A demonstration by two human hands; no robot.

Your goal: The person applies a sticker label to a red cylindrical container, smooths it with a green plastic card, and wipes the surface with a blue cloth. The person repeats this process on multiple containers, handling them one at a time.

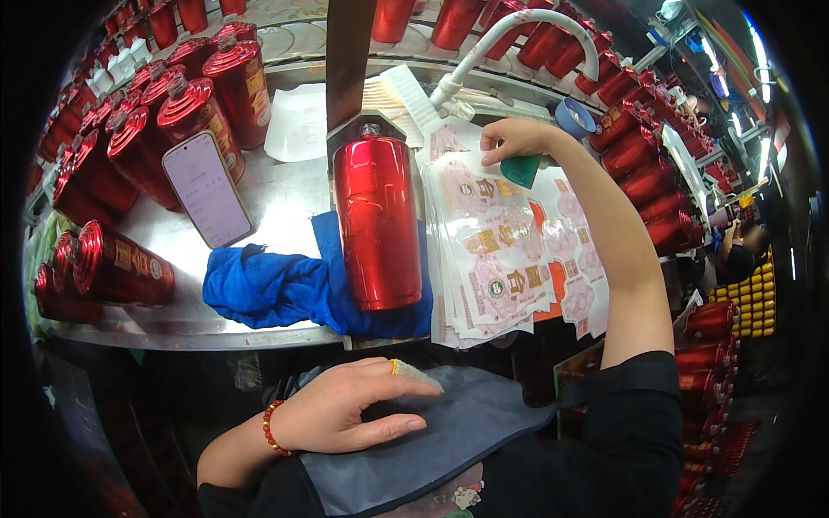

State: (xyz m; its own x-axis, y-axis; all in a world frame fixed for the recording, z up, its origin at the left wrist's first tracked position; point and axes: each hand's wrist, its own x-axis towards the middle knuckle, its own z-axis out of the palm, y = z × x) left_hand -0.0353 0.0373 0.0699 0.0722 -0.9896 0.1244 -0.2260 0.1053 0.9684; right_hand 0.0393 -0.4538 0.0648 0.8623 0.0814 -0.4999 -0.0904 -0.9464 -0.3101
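Note:
My left hand (350, 406) lies over the grey apron (414, 449) in my lap, fingers stretched out and empty. A pale cover with a yellow rim sits on one finger, and a beaded bracelet circles the wrist. My right hand (521, 141) is closed on a flat green scraper (520, 172), above the far end of a stack of printed decal sheets (492, 259). Whether its fingertips also pinch a sheet, I cannot tell. Left of the stack, a plain shiny red bottle (377, 224) rests on a blue cloth (268, 289), touched by neither hand.
A phone (206, 190) leans against several red bottles (237, 91) on the metal table's left. A white brush (409, 93), a curved white tap (518, 22) and a blue roll (575, 117) are beyond the sheets. More bottles line the right, where another person (741, 255) is.

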